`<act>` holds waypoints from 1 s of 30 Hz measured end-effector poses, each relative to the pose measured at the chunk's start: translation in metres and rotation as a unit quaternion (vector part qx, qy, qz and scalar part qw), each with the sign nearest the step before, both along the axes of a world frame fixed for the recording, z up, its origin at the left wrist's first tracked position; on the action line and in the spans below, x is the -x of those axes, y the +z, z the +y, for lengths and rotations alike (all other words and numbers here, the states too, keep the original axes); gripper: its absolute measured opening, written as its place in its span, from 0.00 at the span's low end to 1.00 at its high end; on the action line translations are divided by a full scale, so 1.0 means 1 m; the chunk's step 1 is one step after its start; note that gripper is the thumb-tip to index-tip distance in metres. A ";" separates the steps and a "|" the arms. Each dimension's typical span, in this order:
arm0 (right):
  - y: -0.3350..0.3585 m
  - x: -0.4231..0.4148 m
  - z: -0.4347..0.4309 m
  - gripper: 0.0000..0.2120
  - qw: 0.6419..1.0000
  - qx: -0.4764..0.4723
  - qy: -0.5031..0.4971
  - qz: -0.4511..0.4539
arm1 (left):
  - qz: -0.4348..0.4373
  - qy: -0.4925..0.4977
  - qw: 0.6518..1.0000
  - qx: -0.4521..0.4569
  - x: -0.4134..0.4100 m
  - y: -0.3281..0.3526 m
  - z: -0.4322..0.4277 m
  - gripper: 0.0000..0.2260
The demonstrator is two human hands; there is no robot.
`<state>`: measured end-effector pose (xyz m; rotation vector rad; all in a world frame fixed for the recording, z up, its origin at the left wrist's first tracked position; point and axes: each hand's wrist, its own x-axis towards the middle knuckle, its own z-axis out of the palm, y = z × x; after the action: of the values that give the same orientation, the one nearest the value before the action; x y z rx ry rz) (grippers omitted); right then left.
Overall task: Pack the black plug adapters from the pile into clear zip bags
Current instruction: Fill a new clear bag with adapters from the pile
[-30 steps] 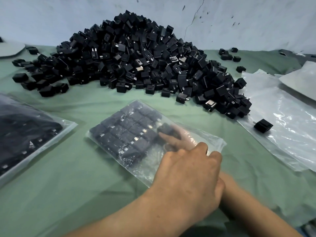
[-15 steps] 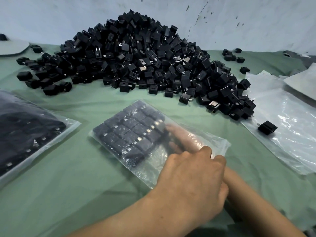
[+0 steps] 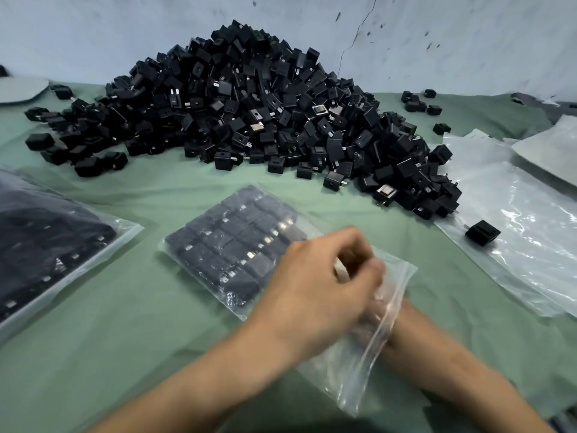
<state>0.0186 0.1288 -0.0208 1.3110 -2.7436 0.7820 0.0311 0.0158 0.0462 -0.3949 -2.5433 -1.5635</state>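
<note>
Heavy, slippery film: clear zip bag (image 3: 398, 276) of black plug adapters (image 3: 237, 242); take hold at mouth. Curled left hand (image 3: 312, 289) on top, right hand (image 3: 373, 312) inside; grips unclear.

Even, soft, fairly bright light w/ weak shadows under the adapter pile (image 3: 249, 114) on the green cloth (image 3: 125, 323). White glare streaks on empty clear bags (image 3: 524, 232) at right. Left hand (image 3: 318, 285) motion-blurred; pile sharp. Wide-angle bending at frame edges, corners look softer.

No text, label or number can be read on the plug adapters (image 3: 249, 114) or zip bags (image 3: 218, 245).
</note>
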 end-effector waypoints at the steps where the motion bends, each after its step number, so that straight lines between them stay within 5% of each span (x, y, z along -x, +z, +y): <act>1: 0.003 -0.019 0.045 0.17 0.997 -0.045 0.053 -0.036 | -0.025 0.004 0.998 -0.050 0.005 0.000 -0.004 0.09; 2: 0.008 -0.012 0.063 0.16 0.997 -0.054 -0.061 -0.008 | -0.044 0.006 0.996 -0.083 0.008 0.000 -0.006 0.08; 6: 0.018 -0.025 0.099 0.10 0.994 -0.021 -0.103 0.012 | -0.141 0.037 0.971 -0.192 0.016 -0.006 -0.006 0.06; 12: 0.042 -0.037 0.089 0.08 0.960 0.186 -0.183 0.105 | -0.370 0.023 0.796 -0.479 0.022 -0.003 0.011 0.09; 15: 0.038 -0.040 0.062 0.10 0.957 0.201 -0.168 0.123 | -0.370 0.024 0.767 -0.523 0.022 0.000 0.018 0.15; 20: 0.025 -0.036 0.051 0.08 0.943 0.227 -0.198 0.139 | -0.325 0.035 0.777 -0.538 0.022 -0.007 0.022 0.23; 30: 0.017 -0.034 0.068 0.13 0.947 0.164 -0.228 0.156 | -0.176 -0.037 0.922 -0.344 0.006 -0.023 0.032 0.15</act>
<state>0.0521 0.1968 -0.0040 0.6359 -2.3866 0.8489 0.0252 0.0480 0.0228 -0.1248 -1.9814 -2.5930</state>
